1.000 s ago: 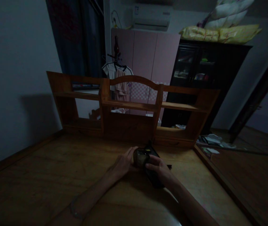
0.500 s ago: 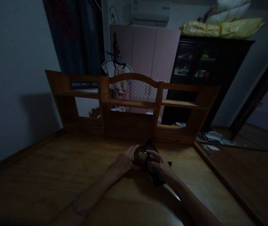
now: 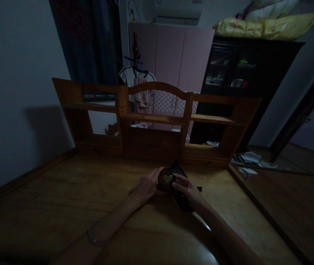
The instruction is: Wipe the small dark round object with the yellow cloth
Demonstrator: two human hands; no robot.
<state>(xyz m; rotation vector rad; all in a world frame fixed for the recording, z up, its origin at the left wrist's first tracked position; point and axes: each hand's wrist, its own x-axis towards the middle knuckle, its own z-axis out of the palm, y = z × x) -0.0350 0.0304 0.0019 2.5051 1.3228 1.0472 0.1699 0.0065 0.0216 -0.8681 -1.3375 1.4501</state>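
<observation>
A dark, glossy round object (image 3: 166,180) with a brownish sheen sits between my two hands above the wooden desk; the dim light hides its exact kind. My left hand (image 3: 148,184) is curled round its left side. From the right, the fingers of my right hand (image 3: 186,188) press against its edge, thumb and fingertips close together. Beneath and behind my right hand lies a flat black thing (image 3: 182,202) with pointed corners, partly covered by the hand. Whether the round object touches it I cannot tell.
A wooden shelf unit (image 3: 153,118) stands along the desk's back edge. The desk top (image 3: 63,195) has a raised rim (image 3: 256,202) on the right and meets a wall at left. Beyond are a pink wardrobe (image 3: 170,59) and a dark cabinet (image 3: 245,70).
The view has tipped slightly downward. My right fingers have shifted a little on the round object's right side, while my left hand keeps its hold.
</observation>
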